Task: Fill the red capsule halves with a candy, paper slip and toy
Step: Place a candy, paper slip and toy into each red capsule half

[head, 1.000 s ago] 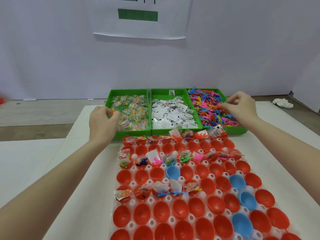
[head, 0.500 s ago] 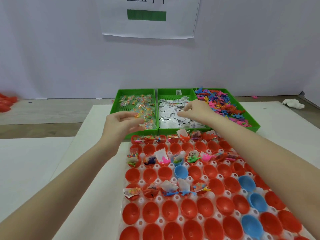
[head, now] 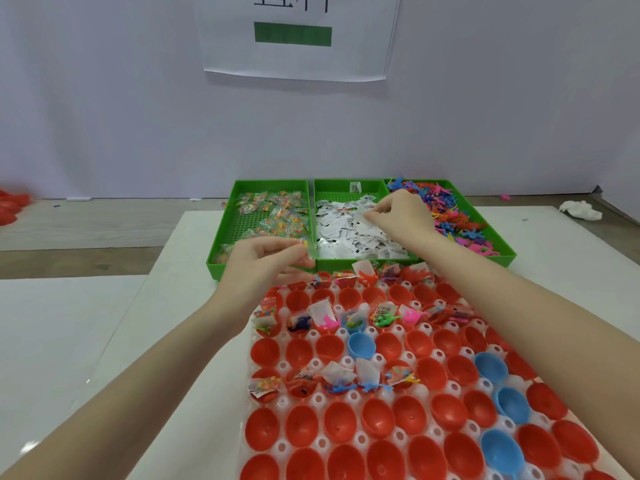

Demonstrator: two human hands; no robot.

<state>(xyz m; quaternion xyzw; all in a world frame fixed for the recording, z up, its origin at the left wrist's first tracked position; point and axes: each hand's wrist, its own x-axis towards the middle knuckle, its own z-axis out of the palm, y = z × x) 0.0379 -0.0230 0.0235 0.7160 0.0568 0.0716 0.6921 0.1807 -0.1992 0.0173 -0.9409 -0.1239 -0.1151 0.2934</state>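
Candy packet (head: 304,245) pinched in left fingers (head: 277,249) — right fingers (head: 377,216) pinch paper slip (head: 360,213).

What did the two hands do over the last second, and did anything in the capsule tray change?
The right hand moved left from the toy bin to the paper slip bin and now pinches a slip. The left hand drew back from the candy bin toward the capsule tray, holding a candy packet. The capsules' contents look unchanged.
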